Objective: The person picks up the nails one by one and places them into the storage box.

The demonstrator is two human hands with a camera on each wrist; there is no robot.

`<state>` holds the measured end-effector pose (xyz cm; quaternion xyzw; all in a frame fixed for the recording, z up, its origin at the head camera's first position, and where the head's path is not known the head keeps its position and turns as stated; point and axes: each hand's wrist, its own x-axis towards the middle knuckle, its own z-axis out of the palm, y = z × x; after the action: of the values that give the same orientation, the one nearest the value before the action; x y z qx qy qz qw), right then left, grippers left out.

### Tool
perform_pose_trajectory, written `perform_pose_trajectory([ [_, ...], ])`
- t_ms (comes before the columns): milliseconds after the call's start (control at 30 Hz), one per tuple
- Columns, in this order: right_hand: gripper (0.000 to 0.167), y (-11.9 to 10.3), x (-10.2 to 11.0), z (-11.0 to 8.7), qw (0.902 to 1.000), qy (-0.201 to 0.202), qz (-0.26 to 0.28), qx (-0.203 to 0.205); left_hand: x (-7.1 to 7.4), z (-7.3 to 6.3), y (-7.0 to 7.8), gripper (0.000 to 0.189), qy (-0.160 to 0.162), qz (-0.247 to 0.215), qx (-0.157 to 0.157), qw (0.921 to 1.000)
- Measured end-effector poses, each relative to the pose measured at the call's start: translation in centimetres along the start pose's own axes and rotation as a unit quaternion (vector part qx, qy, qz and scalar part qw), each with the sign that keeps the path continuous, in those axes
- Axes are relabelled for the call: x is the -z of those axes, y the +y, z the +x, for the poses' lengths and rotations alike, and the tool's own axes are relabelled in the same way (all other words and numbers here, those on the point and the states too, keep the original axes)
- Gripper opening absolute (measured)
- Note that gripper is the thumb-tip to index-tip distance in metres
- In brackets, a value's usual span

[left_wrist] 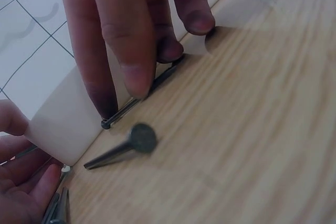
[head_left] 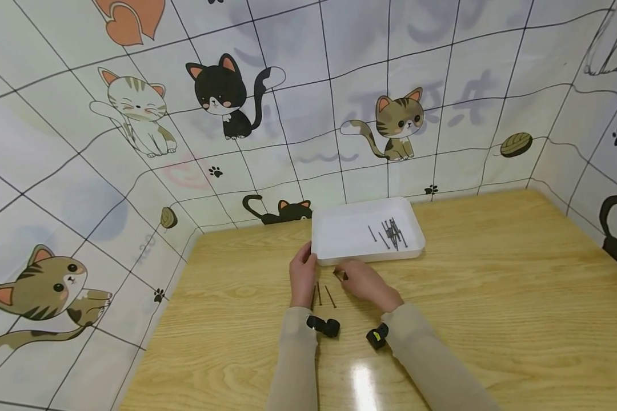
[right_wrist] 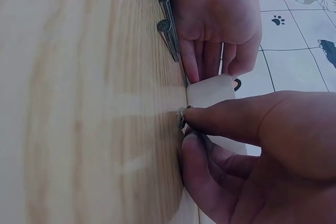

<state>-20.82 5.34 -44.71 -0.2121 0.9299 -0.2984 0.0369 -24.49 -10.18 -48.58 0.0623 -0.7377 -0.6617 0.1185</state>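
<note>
A white tray [head_left: 349, 260] stands against the back wall with several dark nails [head_left: 393, 234] heaped in its right half. My left hand [head_left: 302, 278] holds the tray's front left corner, thumb at the front and fingers along the side. Just in front of the tray, my right hand [head_left: 366, 282] pinches a nail [left_wrist: 125, 110] low over the tabletop between thumb and fingertips. Three more nails lie loose between the hands, among them one with a flat round head [left_wrist: 143, 138] in the left wrist view.
A wooden table [head_left: 226, 342] carries everything. Behind it and at the sides hang white sheets [head_left: 308, 103] with a grid and printed cats. Black cameras [head_left: 325, 326] are strapped to both wrists.
</note>
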Motion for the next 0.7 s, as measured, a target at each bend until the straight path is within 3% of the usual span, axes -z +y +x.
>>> perform_pose_trajectory([
  [167,0.028,-0.12,0.05,-0.19,0.9997,0.008,-0.019,0.009,-0.04,0.07,-0.05,0.037,0.0,0.005,-0.002,1.0],
  [700,0.008,-0.74,0.44,-0.54,0.9979,-0.026,-0.045,-0.038,0.15,-0.41,0.84,0.037,-0.01,0.001,0.018,0.9998],
])
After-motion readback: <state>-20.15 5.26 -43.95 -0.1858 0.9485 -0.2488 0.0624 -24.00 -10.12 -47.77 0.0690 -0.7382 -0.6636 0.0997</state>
